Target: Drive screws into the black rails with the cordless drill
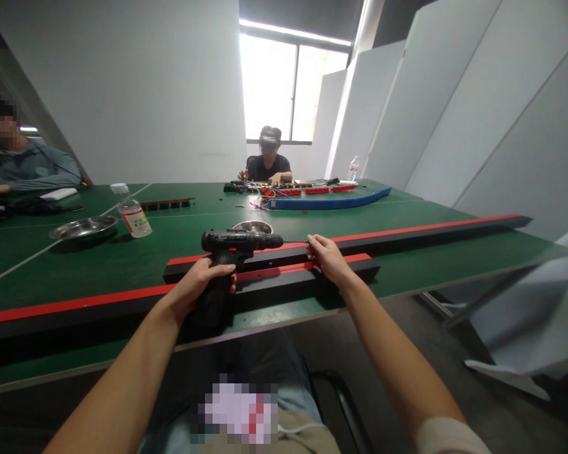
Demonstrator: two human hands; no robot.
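**Gripping a cordless drill over black-and-red rails on the green table**

Taking the green table [99, 265] as the landmark, its far left edge has a seated person in a grey top [26, 167] leaning on it. Further in on the left part of the table lies a shallow metal dish [82, 227], and just beside that stands a small plastic bottle [133, 216] with a red-and-white label.

Along the near edge of the table runs a long black rail with a red stripe [76, 309]. The left hand [201, 287] is wrapped tight round the handle of a black cordless drill [239, 241], whose body points right, level, just above the table's near middle. A second metal bowl [252, 226] sits on the table right behind the drill.

Below the drill a shorter black-and-red rail [284, 271] lies on the table. The right hand [326, 255] rests on it, fingers curled down and pinching at its top edge close to the drill's tip; whether anything small is between the fingertips cannot be told.

At the far side of the table a second person [269, 164] sits working among coloured wires and red parts [288, 188], with a long blue curved piece [326, 202] lying on the table in front.
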